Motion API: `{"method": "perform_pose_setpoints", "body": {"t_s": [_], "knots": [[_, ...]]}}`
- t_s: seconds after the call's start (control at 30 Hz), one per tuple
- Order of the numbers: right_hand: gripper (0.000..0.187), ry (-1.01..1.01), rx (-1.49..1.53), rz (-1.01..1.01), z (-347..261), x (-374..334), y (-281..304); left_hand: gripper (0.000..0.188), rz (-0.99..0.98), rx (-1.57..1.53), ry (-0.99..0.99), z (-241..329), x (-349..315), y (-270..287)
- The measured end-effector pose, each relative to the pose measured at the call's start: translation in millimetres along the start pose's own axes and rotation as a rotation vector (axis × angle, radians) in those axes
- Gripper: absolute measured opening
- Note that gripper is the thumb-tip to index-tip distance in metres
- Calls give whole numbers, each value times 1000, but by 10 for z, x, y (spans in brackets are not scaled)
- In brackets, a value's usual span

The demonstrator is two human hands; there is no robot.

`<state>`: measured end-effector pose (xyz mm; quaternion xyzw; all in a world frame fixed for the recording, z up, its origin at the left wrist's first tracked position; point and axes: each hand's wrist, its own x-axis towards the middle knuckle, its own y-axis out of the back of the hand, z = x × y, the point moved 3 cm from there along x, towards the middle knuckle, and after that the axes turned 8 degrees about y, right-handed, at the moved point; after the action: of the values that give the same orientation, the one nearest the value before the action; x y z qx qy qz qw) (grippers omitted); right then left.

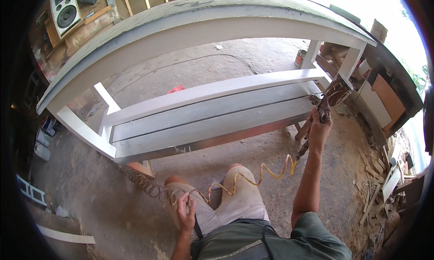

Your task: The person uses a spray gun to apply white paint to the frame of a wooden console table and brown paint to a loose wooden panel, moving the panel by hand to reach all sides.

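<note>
My right hand (320, 129) is wrapped around the handle of a paint spray gun (338, 90), whose cup and body are caked with dried brown paint. A yellow coiled air hose (261, 175) runs from the bottom of the gun across my legs. Close to my lap, my left hand (186, 212) has its fingers closed on the hose's coil. Ahead stands a long white-painted wooden table frame (217, 28) with a worn, greyish top. Low inside it run a white rail (217, 95) and several grey slats (212, 119), the front one darker along its edge. The gun is by their right end.
A paint can (300, 58) stands behind the right leg. White containers (42, 142) sit at the left on the concrete floor. Wood scraps (373, 187) are heaped at the right. A speaker (66, 13) is at the back left, and a grey coiled hose (135, 177) trails below the frame.
</note>
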<state>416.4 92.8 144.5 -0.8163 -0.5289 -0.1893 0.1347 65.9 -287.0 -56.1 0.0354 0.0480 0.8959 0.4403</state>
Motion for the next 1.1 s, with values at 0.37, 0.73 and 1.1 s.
{"method": "perform_pose_setpoints", "body": {"t_s": [0.37, 0.73, 1.1], "knots": [[11, 81, -125, 118, 185, 624, 299, 49, -63, 24, 25, 103, 55, -136], [17, 148, -183, 238, 621, 1144, 517, 44, -97, 44, 74, 171, 84, -223], [18, -12, -80, -71, 227, -3, 144, 26, -76, 589, 6, 486, 718, -168]]}}
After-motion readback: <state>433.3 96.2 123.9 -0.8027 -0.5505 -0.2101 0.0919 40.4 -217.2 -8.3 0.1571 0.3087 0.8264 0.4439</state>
